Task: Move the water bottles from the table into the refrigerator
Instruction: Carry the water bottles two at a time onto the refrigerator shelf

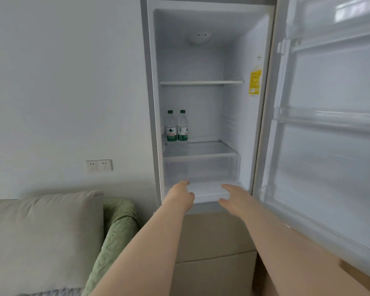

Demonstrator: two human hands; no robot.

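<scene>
Empty left hand (181, 194) and right hand (233, 197), fingers loosely extended, below two water bottles (171, 129) standing side by side on the shelf (212, 147) of the refrigerator (151, 82), up-left of the fingertips (185, 183); placing step apparently complete, next probably requiring withdrawal toward the table, out of view.

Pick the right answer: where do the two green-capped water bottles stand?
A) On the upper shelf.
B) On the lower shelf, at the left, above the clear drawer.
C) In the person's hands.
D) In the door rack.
B: the water bottles stand upright side by side at the left of the lower shelf, right above the clear drawer.
</scene>
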